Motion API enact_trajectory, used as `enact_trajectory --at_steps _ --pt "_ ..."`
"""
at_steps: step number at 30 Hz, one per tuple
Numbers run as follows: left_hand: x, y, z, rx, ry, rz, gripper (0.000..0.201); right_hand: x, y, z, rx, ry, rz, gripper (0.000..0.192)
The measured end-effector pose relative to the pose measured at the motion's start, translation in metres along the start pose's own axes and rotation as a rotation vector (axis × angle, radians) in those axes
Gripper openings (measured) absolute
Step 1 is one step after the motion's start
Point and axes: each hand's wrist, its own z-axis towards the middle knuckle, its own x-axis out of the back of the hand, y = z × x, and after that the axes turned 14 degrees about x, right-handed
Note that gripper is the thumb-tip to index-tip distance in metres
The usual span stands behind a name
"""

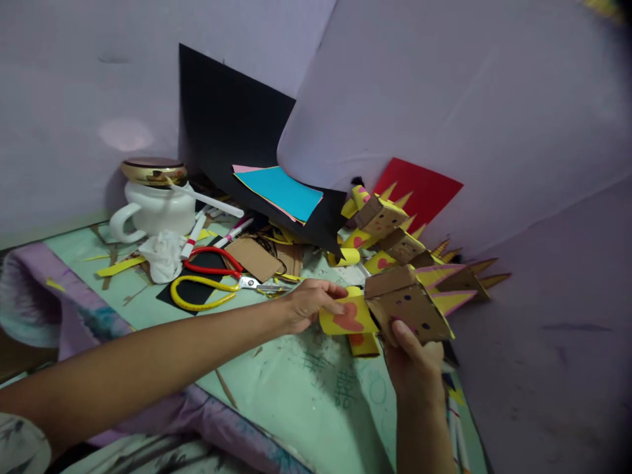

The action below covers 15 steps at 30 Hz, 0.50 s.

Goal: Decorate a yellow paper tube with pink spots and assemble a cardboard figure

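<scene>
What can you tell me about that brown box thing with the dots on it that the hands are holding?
The brown cardboard box figure looks handmade from plain corrugated card, with small dark dots and pink spots on its front face. Yellow and pink pointed paper spikes stick out on its right side. A yellow paper strip with a red heart shape joins its left edge. The right hand grips it from below, tilted, above the pale green table; the left hand pinches the strip.

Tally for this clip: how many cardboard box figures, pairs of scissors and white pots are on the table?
Cardboard box figures: 3, one held by the right hand, the left hand on its yellow flap; two behind
Pairs of scissors: 2
White pots: 1
Total: 6
</scene>
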Motion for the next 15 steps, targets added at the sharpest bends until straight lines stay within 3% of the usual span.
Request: enact_trajectory --at_steps 5,15 --pt "0.001 -0.012 0.003 0.04 -0.057 -0.023 0.043 0.004 0.009 -0.003 -0.049 0.055 -0.025 0.045" --pt "0.0 -0.013 -0.003 0.016 -0.098 0.004 0.053 -0.003 0.005 -0.003 -0.107 -0.017 0.03 0.043"
